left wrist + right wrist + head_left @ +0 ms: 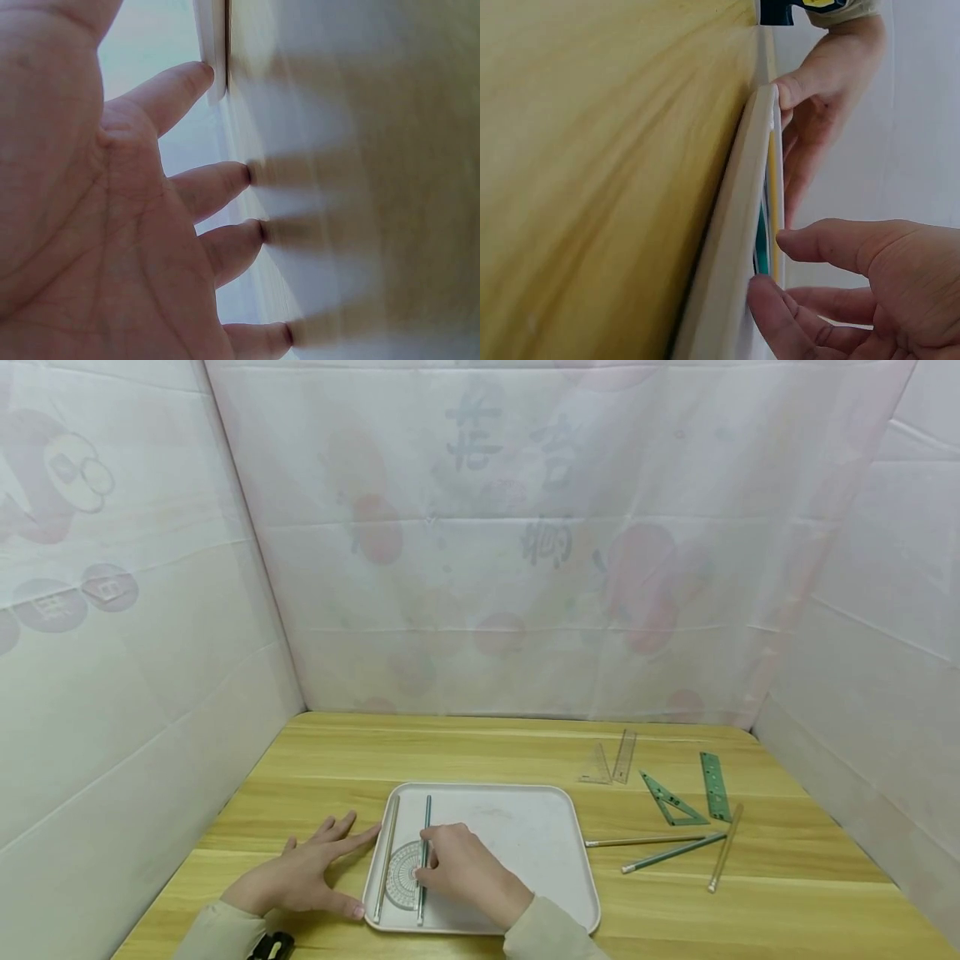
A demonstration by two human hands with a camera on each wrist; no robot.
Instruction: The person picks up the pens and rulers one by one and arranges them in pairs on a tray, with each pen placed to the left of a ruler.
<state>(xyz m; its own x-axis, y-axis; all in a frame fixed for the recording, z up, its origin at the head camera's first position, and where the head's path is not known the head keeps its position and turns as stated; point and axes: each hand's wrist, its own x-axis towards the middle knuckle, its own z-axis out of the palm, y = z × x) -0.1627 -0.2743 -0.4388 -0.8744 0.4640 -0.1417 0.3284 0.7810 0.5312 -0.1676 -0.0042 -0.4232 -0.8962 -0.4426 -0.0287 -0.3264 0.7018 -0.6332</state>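
Note:
A white tray lies on the table. Inside its left side are a gold pencil, a clear protractor and a green pencil, the pencils roughly parallel. My right hand pinches the green pencil between thumb and fingers, over the protractor's straight edge. Spread wide, my left hand touches the tray's left rim with thumb and forefinger; its other fingertips reach the table in the left wrist view. From the right wrist camera, the green pencil shows between thumb and forefinger.
Right of the tray lie a gold pencil, another green pencil and a third gold pencil. Behind them are a green set square, a green ruler, a clear set square and a clear ruler. Fabric walls enclose the table.

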